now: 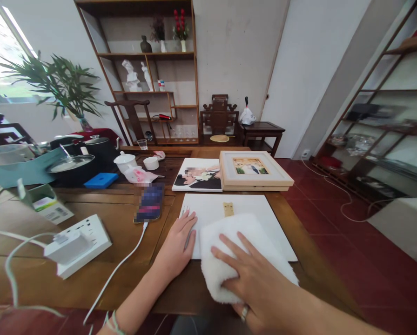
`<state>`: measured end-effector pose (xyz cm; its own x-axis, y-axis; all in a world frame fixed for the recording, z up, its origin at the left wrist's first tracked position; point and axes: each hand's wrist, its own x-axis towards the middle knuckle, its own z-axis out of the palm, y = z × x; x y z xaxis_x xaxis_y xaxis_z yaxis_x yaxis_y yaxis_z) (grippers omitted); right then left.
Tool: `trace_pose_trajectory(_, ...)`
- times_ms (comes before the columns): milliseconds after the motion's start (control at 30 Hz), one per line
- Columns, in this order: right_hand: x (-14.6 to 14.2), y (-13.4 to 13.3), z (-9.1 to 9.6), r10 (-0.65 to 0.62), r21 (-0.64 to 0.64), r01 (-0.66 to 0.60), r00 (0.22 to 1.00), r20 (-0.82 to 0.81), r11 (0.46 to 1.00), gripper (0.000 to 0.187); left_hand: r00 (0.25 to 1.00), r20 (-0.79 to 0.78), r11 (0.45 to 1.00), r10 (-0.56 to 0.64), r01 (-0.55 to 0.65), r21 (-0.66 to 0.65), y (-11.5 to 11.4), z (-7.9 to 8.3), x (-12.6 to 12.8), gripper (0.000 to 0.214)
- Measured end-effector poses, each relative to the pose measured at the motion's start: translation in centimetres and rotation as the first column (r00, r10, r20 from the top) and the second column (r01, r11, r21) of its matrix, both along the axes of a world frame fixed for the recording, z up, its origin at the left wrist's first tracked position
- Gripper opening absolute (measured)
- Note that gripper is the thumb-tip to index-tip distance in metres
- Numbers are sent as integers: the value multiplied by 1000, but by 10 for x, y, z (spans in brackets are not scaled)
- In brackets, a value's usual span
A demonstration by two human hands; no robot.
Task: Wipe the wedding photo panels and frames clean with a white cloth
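A white rectangular panel lies at the table's front edge, with a small gold-coloured plate near its far side. On the panel's near right part rests a fluffy white cloth. My right hand is on this cloth, fingers spread over its top and thumb at its near edge. My left hand lies with outstretched fingers along the panel's left edge. Behind the panel are a photo print and a light wooden frame with a picture in it.
Left of my hands, a phone has a white cable plugged in. A power strip, a green box, a blue block, a white lidded pot and dark pots stand further left. The table's right edge drops to red floor.
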<state>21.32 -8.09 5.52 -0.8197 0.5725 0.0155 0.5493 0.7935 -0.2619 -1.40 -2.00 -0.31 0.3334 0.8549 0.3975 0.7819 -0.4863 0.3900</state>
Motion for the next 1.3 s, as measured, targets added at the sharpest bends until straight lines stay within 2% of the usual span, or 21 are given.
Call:
trace_pose_trajectory(67,1,11,2,-17,-7,17,1000,-14,1000,31,1000,9,1000,-4,4,-5,0,0,0,40)
trace_pose_trajectory(167,-2,46,0,-108,40,109,994,-33,993,32,999,34,1000,-9,9,-17,0,0,0,40)
trace_pose_trajectory(267,-15,85,-5,-195,113,196,981,-20,974,35,997,77,999,-1,4,-34,0,1,1,40)
trace_pose_trajectory(367,-30,109,-8,-243,151,244,970,-21,958,38,991,133,999,23,-18,-43,0,2,-1,40)
trace_pose_trajectory(433,-38,110,-8,-245,163,245,969,-19,956,39,984,172,999,47,-42,-34,1,1,-2,42)
trace_pose_trajectory(500,-41,99,-8,-215,169,213,977,-7,962,38,977,204,998,64,-62,-16,2,0,-4,43)
trace_pose_trajectory(733,-25,18,-4,19,91,-19,1000,-4,996,29,988,148,999,34,-32,-15,3,-3,-5,42)
trace_pose_trajectory(833,-13,6,-1,35,14,-35,999,-28,999,28,991,128,1000,29,-28,-9,3,-4,-4,42)
trace_pose_trajectory(933,-3,22,2,-51,-23,50,996,-76,998,29,992,127,1000,26,-25,-11,2,-4,-4,43)
trace_pose_trajectory(1067,-4,72,0,-226,-40,223,969,-98,974,33,979,199,998,49,-42,-38,0,2,-3,42)
trace_pose_trajectory(1200,-30,112,-4,-296,-22,295,949,-111,955,39,939,325,993,116,-107,-46,-4,10,-3,43)
trace_pose_trajectory(1300,-53,114,-6,-298,17,302,947,-121,953,40,886,420,981,194,-180,-72,-6,13,-3,44)
